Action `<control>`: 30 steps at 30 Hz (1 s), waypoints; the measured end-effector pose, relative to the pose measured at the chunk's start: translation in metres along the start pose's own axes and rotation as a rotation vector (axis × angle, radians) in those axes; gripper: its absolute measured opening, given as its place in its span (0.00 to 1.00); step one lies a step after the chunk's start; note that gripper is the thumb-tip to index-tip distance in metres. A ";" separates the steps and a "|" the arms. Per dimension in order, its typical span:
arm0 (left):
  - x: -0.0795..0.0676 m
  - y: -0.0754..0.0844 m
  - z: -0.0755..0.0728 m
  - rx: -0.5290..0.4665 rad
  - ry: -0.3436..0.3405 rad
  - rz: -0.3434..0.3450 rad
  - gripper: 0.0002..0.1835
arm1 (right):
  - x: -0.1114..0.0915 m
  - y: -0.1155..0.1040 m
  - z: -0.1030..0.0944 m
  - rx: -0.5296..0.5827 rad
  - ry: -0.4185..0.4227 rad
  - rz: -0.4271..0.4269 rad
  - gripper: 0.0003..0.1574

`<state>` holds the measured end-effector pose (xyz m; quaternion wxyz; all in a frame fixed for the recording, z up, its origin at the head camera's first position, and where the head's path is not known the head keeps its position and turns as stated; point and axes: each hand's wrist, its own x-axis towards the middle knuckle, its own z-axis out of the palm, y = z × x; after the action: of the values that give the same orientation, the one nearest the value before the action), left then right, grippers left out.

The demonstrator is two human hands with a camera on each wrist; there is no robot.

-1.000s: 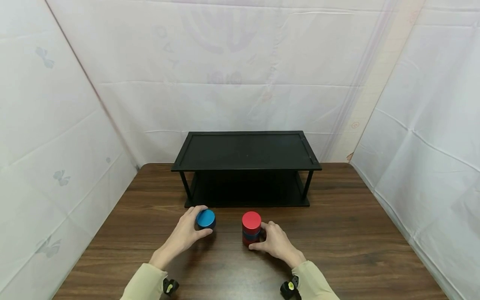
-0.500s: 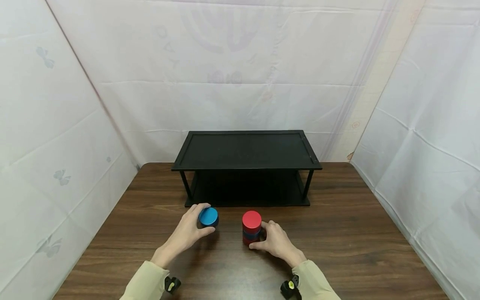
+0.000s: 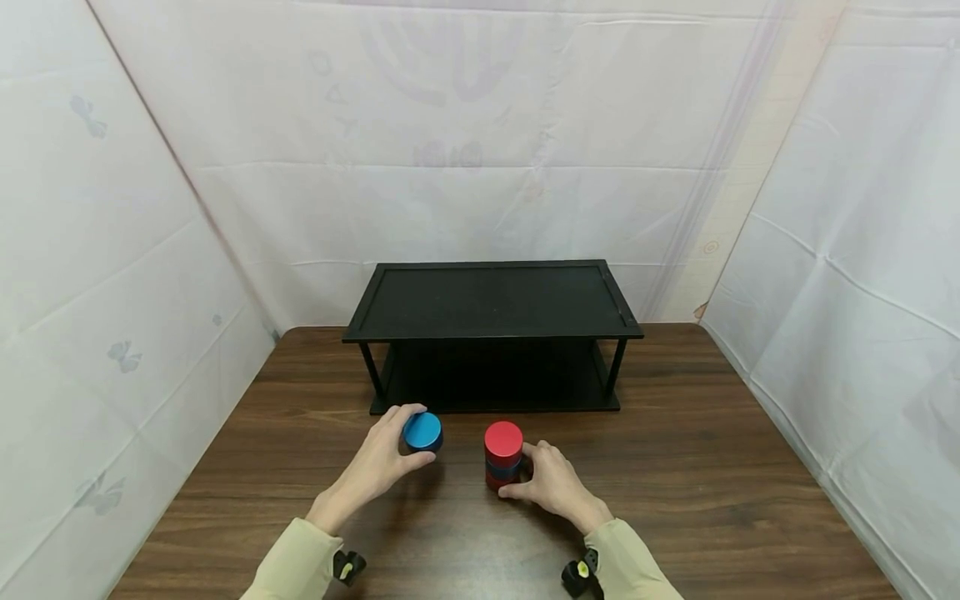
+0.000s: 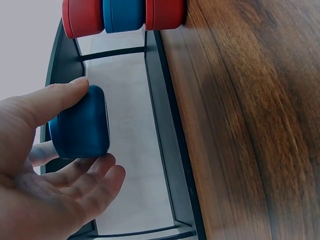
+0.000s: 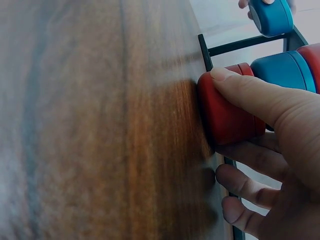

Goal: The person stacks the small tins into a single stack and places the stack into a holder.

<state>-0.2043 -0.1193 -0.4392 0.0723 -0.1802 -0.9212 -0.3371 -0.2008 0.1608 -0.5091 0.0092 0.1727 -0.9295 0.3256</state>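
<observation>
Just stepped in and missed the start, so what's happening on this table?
A person is working with round tins on a wooden table. The left hand grips a blue tin, held off the table. The right hand holds the bottom of a red-blue-red stack standing on the table. A black shelf stands behind them.

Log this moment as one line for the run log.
left hand: holds blue puck off table | right hand: grips bottom of red-blue-red stack on table | black shelf behind
</observation>
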 end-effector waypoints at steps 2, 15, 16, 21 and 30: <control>0.000 0.001 0.000 -0.003 0.001 0.004 0.35 | 0.000 0.000 0.000 0.001 -0.003 0.003 0.38; 0.002 0.006 0.001 -0.004 -0.003 0.021 0.35 | 0.001 0.001 0.001 0.003 -0.013 0.011 0.38; 0.002 0.007 0.001 -0.006 -0.001 0.027 0.35 | 0.001 0.001 0.001 0.004 -0.013 0.012 0.38; 0.003 0.013 -0.001 -0.014 -0.013 0.040 0.35 | 0.000 0.001 0.001 0.004 -0.010 0.016 0.39; 0.004 0.021 -0.003 -0.022 -0.017 0.063 0.34 | 0.000 0.001 0.001 0.011 -0.007 0.020 0.37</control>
<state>-0.2002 -0.1047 -0.4234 0.0730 -0.2126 -0.9119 -0.3433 -0.2010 0.1606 -0.5107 0.0017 0.1646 -0.9294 0.3303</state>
